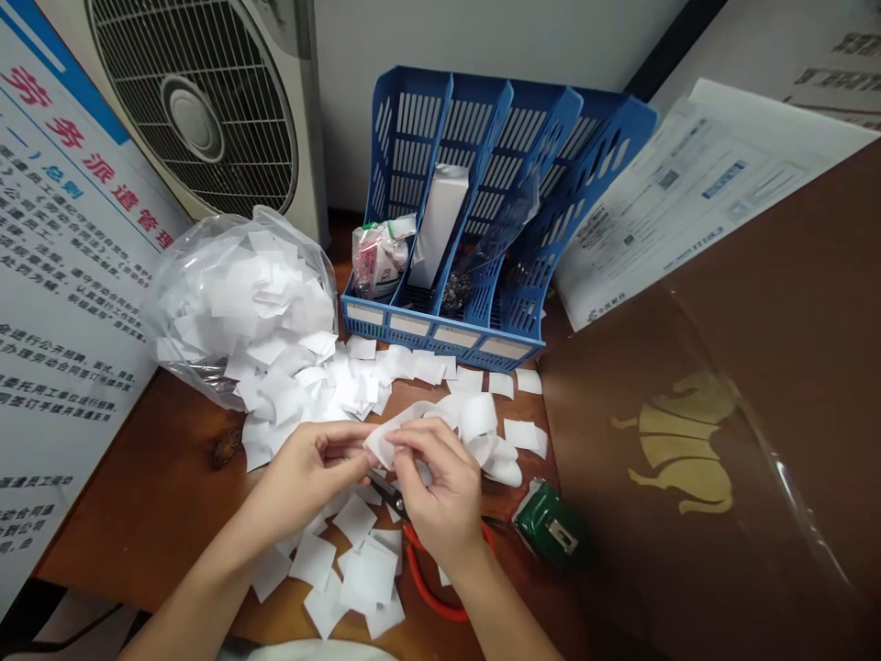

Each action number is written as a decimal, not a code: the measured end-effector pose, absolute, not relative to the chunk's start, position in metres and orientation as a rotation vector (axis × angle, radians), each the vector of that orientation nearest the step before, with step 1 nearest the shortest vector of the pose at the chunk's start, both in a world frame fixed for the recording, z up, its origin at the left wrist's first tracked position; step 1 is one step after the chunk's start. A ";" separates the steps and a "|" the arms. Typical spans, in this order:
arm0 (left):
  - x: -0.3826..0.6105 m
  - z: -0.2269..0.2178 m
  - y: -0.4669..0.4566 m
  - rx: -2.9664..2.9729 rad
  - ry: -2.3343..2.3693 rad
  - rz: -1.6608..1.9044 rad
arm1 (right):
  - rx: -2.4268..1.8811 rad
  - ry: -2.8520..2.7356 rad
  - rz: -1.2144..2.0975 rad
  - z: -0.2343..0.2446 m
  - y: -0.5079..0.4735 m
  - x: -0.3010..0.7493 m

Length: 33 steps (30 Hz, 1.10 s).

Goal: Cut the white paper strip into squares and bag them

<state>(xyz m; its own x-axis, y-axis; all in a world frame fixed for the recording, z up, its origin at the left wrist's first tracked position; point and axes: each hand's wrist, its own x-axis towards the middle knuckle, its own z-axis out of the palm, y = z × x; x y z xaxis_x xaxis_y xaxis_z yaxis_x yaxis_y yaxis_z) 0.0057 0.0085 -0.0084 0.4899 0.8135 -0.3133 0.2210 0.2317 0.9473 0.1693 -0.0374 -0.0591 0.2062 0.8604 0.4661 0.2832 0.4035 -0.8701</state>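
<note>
Between my two hands is the end of a white paper strip (386, 442). My left hand (320, 473) pinches its left edge between thumb and fingers. From the right, my right hand (440, 477) grips the same strip with thumb and forefinger. The strip curls back toward loose white coils (482, 427) behind my right hand. Under my hands lie scissors with red handles (435, 601), their dark blades partly hidden. Small white paper squares (368, 574) lie scattered in front of and beneath my hands.
A clear plastic bag (240, 303) full of paper squares spills onto the table at left. Behind stands a blue file rack (440, 326). A green tape measure (549, 523) sits at right beside a brown box (688, 551). A box fan (199, 119) stands at back left.
</note>
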 end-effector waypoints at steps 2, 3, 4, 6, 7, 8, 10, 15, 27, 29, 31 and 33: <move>0.006 -0.011 0.009 1.282 1.037 0.537 | -1.164 -1.385 0.465 -0.056 -0.038 0.168; 0.006 -0.012 0.008 1.269 1.046 0.544 | -1.173 -1.397 0.447 -0.056 -0.039 0.167; 0.007 -0.012 0.008 1.262 1.051 0.551 | -1.180 -1.404 0.428 -0.056 -0.039 0.166; 0.007 -0.013 0.006 1.263 1.044 0.559 | -1.201 -1.404 0.395 -0.056 -0.040 0.165; 0.008 -0.013 0.006 1.265 1.033 0.562 | -1.215 -1.401 0.381 -0.057 -0.041 0.165; 0.008 -0.014 0.005 1.269 1.019 0.563 | -1.230 -1.400 0.369 -0.057 -0.041 0.164; 0.008 -0.015 0.004 1.272 0.997 0.565 | -1.255 -1.403 0.359 -0.058 -0.040 0.165; 0.009 -0.018 0.001 1.243 0.985 0.576 | -1.264 -1.429 0.353 -0.057 -0.039 0.166; 0.010 -0.016 0.003 1.290 0.987 0.581 | -1.243 -1.462 0.291 -0.060 -0.041 0.164; 0.010 -0.017 0.003 1.318 0.979 0.587 | -1.236 -1.471 0.281 -0.060 -0.040 0.164; 0.011 -0.019 0.002 1.316 0.987 0.601 | -1.235 -1.474 0.281 -0.061 -0.040 0.164; 0.013 -0.021 0.000 1.316 1.009 0.620 | -1.244 -1.468 0.286 -0.061 -0.040 0.163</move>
